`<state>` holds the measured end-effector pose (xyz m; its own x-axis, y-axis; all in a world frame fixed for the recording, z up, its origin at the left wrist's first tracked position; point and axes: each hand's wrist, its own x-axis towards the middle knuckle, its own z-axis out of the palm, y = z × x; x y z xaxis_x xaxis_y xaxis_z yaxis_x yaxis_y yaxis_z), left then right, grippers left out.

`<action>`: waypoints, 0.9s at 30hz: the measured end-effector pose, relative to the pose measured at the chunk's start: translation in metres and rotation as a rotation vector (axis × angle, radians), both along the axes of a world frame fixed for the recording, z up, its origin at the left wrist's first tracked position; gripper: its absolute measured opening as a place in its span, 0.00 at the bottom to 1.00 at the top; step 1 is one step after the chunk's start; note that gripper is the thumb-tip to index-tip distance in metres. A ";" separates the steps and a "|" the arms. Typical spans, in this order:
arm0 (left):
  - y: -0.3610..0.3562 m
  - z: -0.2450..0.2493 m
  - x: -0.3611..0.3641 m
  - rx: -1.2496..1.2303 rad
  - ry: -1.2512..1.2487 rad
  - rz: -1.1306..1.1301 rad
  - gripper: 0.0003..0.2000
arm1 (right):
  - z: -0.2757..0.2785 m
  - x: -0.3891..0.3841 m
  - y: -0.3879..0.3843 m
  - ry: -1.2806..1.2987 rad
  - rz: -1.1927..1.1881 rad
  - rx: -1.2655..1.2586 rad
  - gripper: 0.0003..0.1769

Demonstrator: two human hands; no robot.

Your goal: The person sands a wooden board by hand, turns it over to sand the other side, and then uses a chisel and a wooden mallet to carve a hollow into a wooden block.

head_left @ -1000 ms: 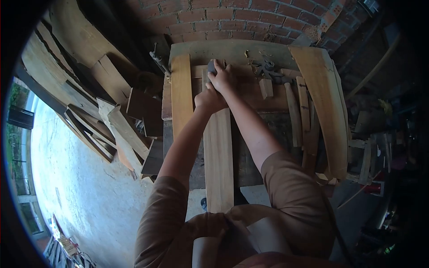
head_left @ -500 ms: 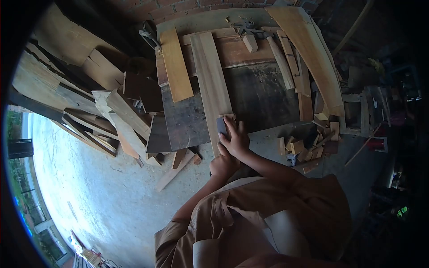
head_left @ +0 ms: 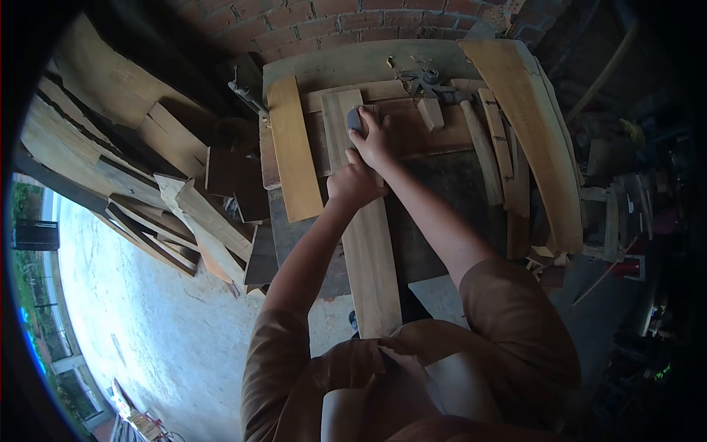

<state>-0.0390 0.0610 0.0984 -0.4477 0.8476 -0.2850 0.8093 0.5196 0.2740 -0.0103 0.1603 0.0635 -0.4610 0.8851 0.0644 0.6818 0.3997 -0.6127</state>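
Note:
A long pale plank (head_left: 372, 258) lies lengthwise over the workbench (head_left: 294, 239), its near end reaching my body. Near its far end, my right hand (head_left: 373, 138) has its fingers closed on a small dark block (head_left: 354, 120) against the plank. Just behind it, my left hand (head_left: 355, 184) is closed over the plank, its thumb side touching my right hand; whatever it grips is hidden. A yellowish board (head_left: 296, 158) lies to the left of the plank.
On the bench's right are a hammer (head_left: 481, 151), a dark metal tool (head_left: 426, 81), a small wood block (head_left: 431, 115) and a wide curved board (head_left: 526, 132). Stacked timber (head_left: 210, 217) leans at left. A brick wall (head_left: 317, 26) stands behind.
Both hands have moved away from my body along the plank, taking the dark block toward its far end. My arms are stretched further. The view has shifted, showing more brick wall.

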 end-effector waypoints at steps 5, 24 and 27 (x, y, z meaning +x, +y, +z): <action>0.088 0.008 -0.063 0.057 0.083 -0.016 0.46 | 0.005 -0.073 0.095 0.083 0.023 0.065 0.31; -0.262 -0.050 0.182 0.180 0.030 0.008 0.46 | -0.007 0.185 -0.260 0.011 0.130 0.047 0.33; -0.241 -0.050 0.161 0.133 -0.016 -0.006 0.46 | -0.001 0.166 -0.237 -0.003 0.152 0.016 0.33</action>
